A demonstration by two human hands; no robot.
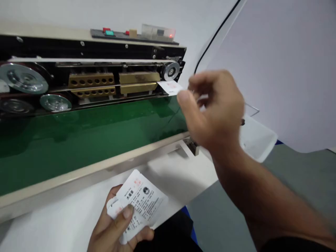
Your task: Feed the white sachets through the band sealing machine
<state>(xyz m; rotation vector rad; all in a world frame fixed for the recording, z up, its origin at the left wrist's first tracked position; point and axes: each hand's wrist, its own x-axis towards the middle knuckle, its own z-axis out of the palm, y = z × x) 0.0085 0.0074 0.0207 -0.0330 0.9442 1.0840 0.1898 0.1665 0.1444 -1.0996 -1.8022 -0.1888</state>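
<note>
My left hand is closed round a few white tea pouches, fanned with the thumb on top; black print and red stamp marks show on them. At the right end of the band sealing machine, another white pouch lies flat with its left edge at the rollers. My right hand hovers over that end, fingers curled and thumb apart from them. Its thumb tip overlaps the pouch's right corner in view; whether they touch I cannot tell. No pouch shows between the thumb and fingers.
A green conveyor belt runs along the machine's front, with a pale rail below it. Metal wheels and brass blocks are exposed. Switches sit on top. A white plastic bin stands at the right, near a black cable.
</note>
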